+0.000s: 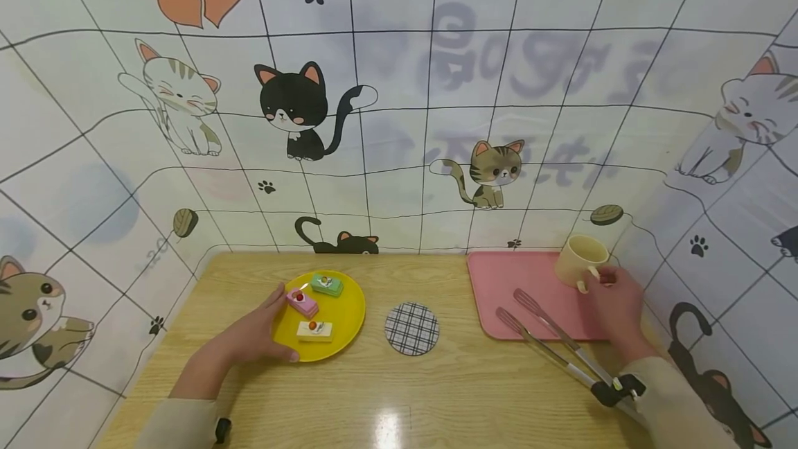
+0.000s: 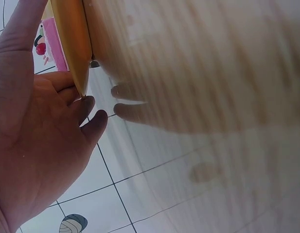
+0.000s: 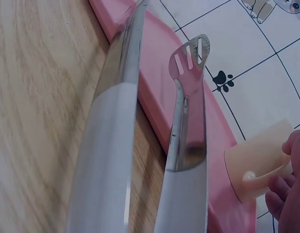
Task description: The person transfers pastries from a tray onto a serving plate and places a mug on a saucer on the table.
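My left hand (image 1: pixel 252 335) grips the left rim of a yellow plate (image 1: pixel 347 328), with the thumb along its front edge. On the plate sit a green (image 1: pixel 327 285), a pink (image 1: pixel 303 303) and a cream toy cake slice (image 1: pixel 314 332). In the left wrist view the plate (image 2: pixel 74 36) shows edge-on, with fingertips below its rim. At the right, my right hand (image 1: pixel 617 307) pinches the handle of a cream mug (image 1: pixel 573 265). The mug stands on the back right of a pink tray (image 1: pixel 499 276); its base meets the tray in the right wrist view.
Metal tongs (image 1: pixel 564 355) with slotted tips reach over the tray's front edge, their black-jointed end beside the right sleeve. A round checkered coaster (image 1: pixel 412 328) lies on the wooden table (image 1: pixel 349 400) between plate and tray. Cat-printed cloth walls (image 1: pixel 399 179) enclose the table's back and sides.
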`<state>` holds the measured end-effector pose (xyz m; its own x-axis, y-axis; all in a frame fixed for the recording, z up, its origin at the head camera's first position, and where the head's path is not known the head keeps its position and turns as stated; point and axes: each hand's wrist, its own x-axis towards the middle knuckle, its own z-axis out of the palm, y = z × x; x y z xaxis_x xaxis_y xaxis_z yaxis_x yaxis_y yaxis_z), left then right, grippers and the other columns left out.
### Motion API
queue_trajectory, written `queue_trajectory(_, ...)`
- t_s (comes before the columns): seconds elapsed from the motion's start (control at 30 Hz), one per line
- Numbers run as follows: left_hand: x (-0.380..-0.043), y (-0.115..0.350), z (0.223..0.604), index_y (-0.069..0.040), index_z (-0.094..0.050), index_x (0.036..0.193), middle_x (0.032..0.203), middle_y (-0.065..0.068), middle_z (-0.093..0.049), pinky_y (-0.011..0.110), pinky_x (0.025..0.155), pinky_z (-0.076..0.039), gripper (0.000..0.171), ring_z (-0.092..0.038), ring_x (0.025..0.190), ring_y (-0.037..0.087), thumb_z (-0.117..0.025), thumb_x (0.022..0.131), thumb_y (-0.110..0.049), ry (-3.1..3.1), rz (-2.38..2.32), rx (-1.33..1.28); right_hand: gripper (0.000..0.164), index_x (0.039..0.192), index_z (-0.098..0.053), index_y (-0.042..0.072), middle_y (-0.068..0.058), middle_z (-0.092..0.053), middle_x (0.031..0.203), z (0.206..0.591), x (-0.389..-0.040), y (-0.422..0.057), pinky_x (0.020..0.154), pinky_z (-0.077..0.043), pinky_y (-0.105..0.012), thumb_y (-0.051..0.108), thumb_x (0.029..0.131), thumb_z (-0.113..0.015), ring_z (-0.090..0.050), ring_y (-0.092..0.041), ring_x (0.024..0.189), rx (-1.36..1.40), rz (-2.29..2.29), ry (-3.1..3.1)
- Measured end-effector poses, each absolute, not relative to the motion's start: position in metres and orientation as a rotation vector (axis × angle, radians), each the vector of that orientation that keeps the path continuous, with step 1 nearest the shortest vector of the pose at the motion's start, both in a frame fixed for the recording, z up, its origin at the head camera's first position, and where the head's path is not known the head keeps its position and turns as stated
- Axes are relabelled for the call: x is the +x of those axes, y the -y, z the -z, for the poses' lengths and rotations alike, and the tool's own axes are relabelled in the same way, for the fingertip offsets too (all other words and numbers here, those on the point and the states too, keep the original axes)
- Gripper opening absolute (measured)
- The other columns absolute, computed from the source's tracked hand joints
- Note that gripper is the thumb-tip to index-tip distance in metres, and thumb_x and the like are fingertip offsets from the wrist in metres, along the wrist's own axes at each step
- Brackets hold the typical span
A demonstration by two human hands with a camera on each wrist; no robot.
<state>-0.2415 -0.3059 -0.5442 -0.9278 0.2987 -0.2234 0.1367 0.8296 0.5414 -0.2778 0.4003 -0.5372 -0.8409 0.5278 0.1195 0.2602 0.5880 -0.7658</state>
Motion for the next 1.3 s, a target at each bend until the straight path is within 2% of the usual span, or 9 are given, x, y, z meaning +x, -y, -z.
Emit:
queue_trajectory(0.3,-0.24,0.305,0.542,-0.003,-0.023,0.175,0.185,0.022,-0.004,0.069,0.129,-0.028,0.142,-0.02,0.165,0.053,-0.098,0.071,-0.064,-2.708,-0.789,0.332,0.048,0.135,-0.066,-0.006,-0.026,-0.072,0.122,0.545,-0.285,-0.4,0.059,-0.043,-0.015,0.035,0.109,-0.065,-0.064,-0.029,0.1,-0.688,-1.104,2.453)
queue_trajectory(0.67,-0.24,0.304,0.54,-0.001,-0.022,0.175,0.184,0.023,-0.004,0.069,0.129,-0.028,0.143,-0.021,0.165,0.053,-0.098,0.071,-0.064,-2.713,-0.778,0.341,0.047,0.128,-0.071,-0.003,-0.021,-0.076,0.11,0.539,-0.28,-0.398,0.057,-0.044,-0.02,0.039,0.107,-0.069,-0.066,-0.024,0.086,-0.706,-1.031,2.473)
queue_trajectory(1.03,-0.239,0.303,0.54,-0.002,-0.021,0.176,0.184,0.022,-0.004,0.069,0.129,-0.028,0.145,-0.021,0.165,0.053,-0.098,0.07,-0.065,-2.705,-0.767,0.321,0.044,0.12,-0.072,-0.001,-0.018,-0.077,0.105,0.54,-0.279,-0.404,0.055,-0.046,-0.019,0.041,0.107,-0.069,-0.066,-0.022,0.084,-0.71,-1.008,2.503)
queue_trajectory(1.3,-0.238,0.308,0.54,0.002,-0.013,0.175,0.183,0.026,0.003,0.068,0.131,-0.019,0.145,-0.01,0.166,0.053,-0.098,0.076,-0.059,-2.678,-0.832,0.362,0.044,0.116,-0.075,0.001,-0.015,-0.078,0.1,0.535,-0.272,-0.407,0.058,-0.045,-0.021,0.043,0.106,-0.069,-0.064,-0.019,0.083,-0.688,-0.985,2.521)
